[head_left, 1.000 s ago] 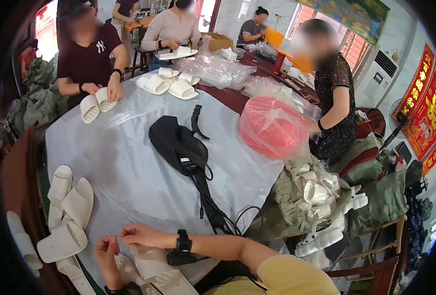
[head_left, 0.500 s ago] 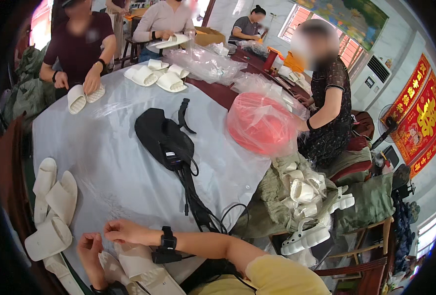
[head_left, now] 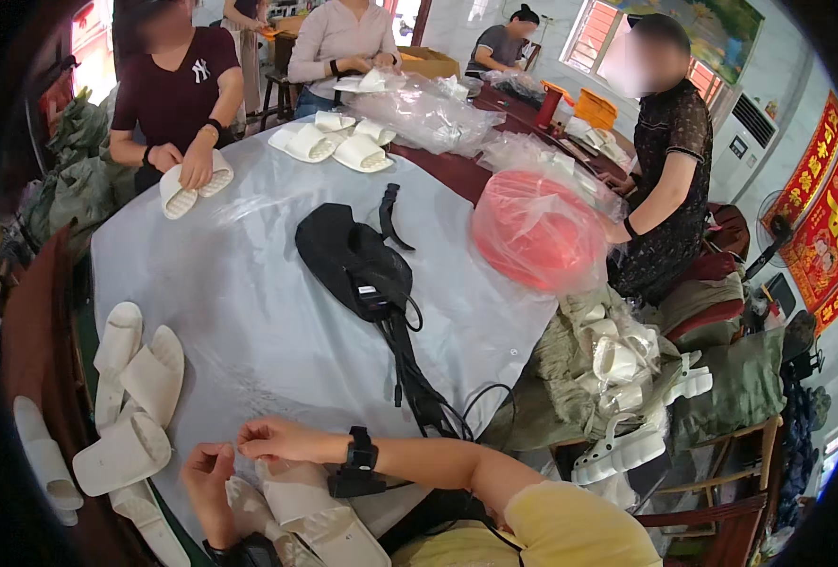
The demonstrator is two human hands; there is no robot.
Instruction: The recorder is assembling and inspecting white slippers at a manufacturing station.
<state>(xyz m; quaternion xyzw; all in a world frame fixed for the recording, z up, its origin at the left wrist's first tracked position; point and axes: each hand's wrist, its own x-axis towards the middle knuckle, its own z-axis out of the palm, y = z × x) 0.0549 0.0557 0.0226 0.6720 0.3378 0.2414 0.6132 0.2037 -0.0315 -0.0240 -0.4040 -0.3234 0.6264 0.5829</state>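
Note:
My left hand is closed, thumb against fingers, above the table's near edge. My right hand is closed beside it, fingertips bent in a pinch close to the left thumb. Whatever lies between the fingers is too small to make out. Just below both hands rest white slide slippers, partly covered by my wrists and cut off by the lower edge. To the left of my left hand several more white slippers overlap along the table's rim.
A black pouch with cables lies mid-table. White slippers sit at the far edge. A red basin in clear plastic stands at right, near a sack of white footwear. A co-worker's hands touch slippers at far left; others work behind.
The whole view has shifted, so the table and things appear further right. My hands stay close together above the slippers, fingers still pinched. The far-left co-worker's hands have moved closer together on their slippers.

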